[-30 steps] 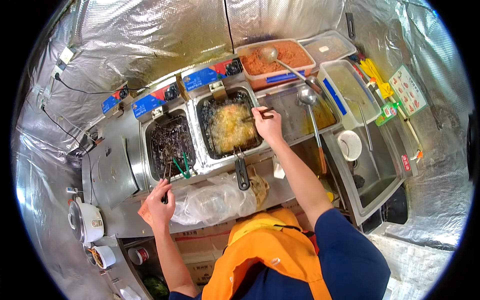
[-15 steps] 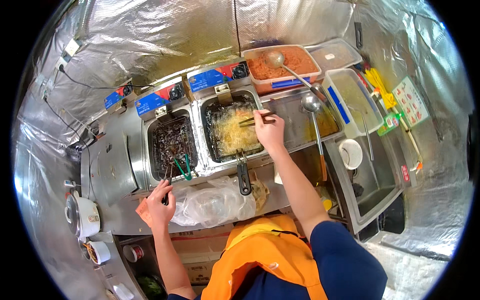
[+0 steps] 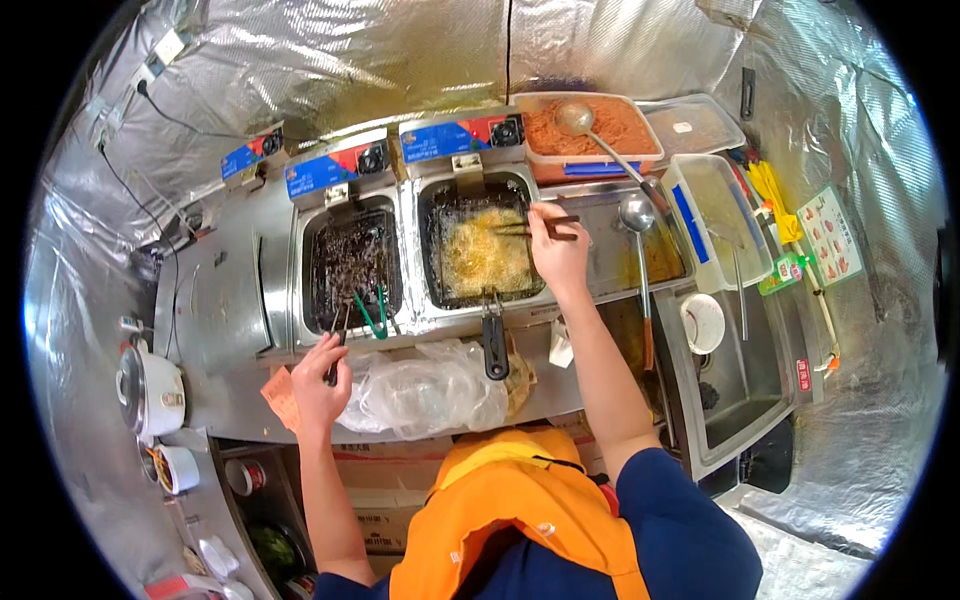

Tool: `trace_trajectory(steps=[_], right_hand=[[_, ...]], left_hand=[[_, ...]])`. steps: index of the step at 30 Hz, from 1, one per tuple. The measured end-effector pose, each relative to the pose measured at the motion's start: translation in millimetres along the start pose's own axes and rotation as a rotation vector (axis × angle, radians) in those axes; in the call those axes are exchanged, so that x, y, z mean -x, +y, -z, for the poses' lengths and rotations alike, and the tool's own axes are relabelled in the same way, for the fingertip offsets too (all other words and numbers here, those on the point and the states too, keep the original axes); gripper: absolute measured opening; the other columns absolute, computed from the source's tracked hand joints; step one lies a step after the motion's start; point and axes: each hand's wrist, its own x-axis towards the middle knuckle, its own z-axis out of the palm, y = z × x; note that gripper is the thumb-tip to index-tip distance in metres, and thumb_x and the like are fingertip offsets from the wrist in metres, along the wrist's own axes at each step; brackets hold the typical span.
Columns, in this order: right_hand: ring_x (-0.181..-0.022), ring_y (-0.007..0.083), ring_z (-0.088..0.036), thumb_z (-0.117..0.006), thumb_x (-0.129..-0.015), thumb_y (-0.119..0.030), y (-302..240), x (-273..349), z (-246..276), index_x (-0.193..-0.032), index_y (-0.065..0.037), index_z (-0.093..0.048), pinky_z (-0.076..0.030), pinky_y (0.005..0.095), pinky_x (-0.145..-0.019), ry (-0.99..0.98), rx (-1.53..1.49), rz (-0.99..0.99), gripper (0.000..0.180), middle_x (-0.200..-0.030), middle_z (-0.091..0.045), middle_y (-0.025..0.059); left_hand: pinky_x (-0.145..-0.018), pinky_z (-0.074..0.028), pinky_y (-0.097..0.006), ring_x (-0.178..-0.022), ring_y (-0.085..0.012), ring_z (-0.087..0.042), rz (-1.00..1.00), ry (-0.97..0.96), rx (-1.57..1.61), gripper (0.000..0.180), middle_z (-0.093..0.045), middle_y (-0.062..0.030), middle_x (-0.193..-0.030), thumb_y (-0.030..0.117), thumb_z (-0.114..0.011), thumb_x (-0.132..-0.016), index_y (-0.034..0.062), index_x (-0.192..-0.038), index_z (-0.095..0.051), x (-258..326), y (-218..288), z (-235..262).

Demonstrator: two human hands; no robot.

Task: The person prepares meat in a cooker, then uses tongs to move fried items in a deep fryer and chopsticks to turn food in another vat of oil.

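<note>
My right hand (image 3: 558,255) grips a pair of dark chopsticks (image 3: 545,230), their tips over the yellow, bubbling food (image 3: 487,262) in the right fryer tank. A wire basket's black handle (image 3: 493,345) sticks out from that tank's front. My left hand (image 3: 320,385) is closed round another basket's black handle (image 3: 333,372) at the front of the left fryer tank (image 3: 308,270), which holds dark oil. Green-tipped tongs (image 3: 376,318) lean at that tank's front edge, just right of the handle. Bubbles partly hide the food and the chopstick tips.
Crumpled clear plastic bags (image 3: 420,392) lie in front of the fryers. To the right are a tub of orange-red mixture (image 3: 615,125), a ladle (image 3: 637,215), a pale plastic bin (image 3: 725,215) and a sink (image 3: 750,400). A white rice cooker (image 3: 160,395) stands at left.
The whole view has shifted slightly, so the fryers appear higher and further right. The froth in the right tank looks more golden and less pale. Both hands keep their grips.
</note>
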Motion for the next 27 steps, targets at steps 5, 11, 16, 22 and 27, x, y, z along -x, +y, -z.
trace_trajectory(steps=[5,11,16,22,27], right_hand=[[-0.08,0.025,-0.076,-0.068,-0.099,-0.015,-4,10,-12,-0.123,-0.007,-0.076,-0.057,0.0347,-0.074,-0.162,0.004,-0.106,0.027,-0.091,-0.078,0.0172],[-0.068,0.0145,-0.071,-0.07,-0.097,-0.007,1,3,-17,-0.123,-0.005,-0.077,-0.055,0.0302,-0.065,-0.193,0.078,0.001,0.027,-0.084,-0.078,0.0143],[-0.077,0.0151,-0.075,-0.068,-0.101,-0.009,3,34,-8,-0.125,-0.002,-0.075,-0.059,0.0298,-0.07,-0.322,0.114,-0.094,0.026,-0.092,-0.079,0.0078],[-0.077,0.0142,-0.075,-0.069,-0.1,-0.007,-2,1,1,-0.117,-0.002,-0.078,-0.056,0.0293,-0.071,-0.135,0.104,-0.052,0.019,-0.093,-0.08,0.0073],[-0.078,0.0157,-0.073,-0.069,-0.101,-0.013,-14,-9,2,-0.114,-0.003,-0.078,-0.055,0.0317,-0.07,-0.015,0.029,0.044,0.019,-0.093,-0.08,0.014]], left_hand=[[-0.106,-0.055,-0.043,-0.125,-0.0368,-0.069,0.015,0.008,-0.004,0.02,-0.077,-0.0216,-0.119,0.001,-0.069,-0.083,-0.002,-0.1,-0.079,1,-5,1],[-0.105,-0.055,-0.043,-0.124,-0.0373,-0.07,0.003,0.006,-0.019,0.019,-0.077,-0.0218,-0.118,0.003,-0.069,-0.083,-0.0015,-0.099,-0.079,-2,0,1],[-0.109,-0.052,-0.043,-0.127,-0.0358,-0.068,0.013,0.006,0.049,0.019,-0.077,-0.0199,-0.121,0.0,-0.067,-0.086,-0.0031,-0.101,-0.078,-1,2,0],[-0.105,-0.055,-0.043,-0.124,-0.0374,-0.07,0.011,0.044,0.049,0.019,-0.077,-0.0214,-0.118,0.002,-0.07,-0.082,-0.0005,-0.099,-0.08,-1,1,-1],[-0.106,-0.055,-0.042,-0.124,-0.0362,-0.07,0.009,0.042,0.025,0.019,-0.077,-0.0207,-0.118,0.002,-0.069,-0.083,-0.001,-0.098,-0.079,1,-4,-3]])
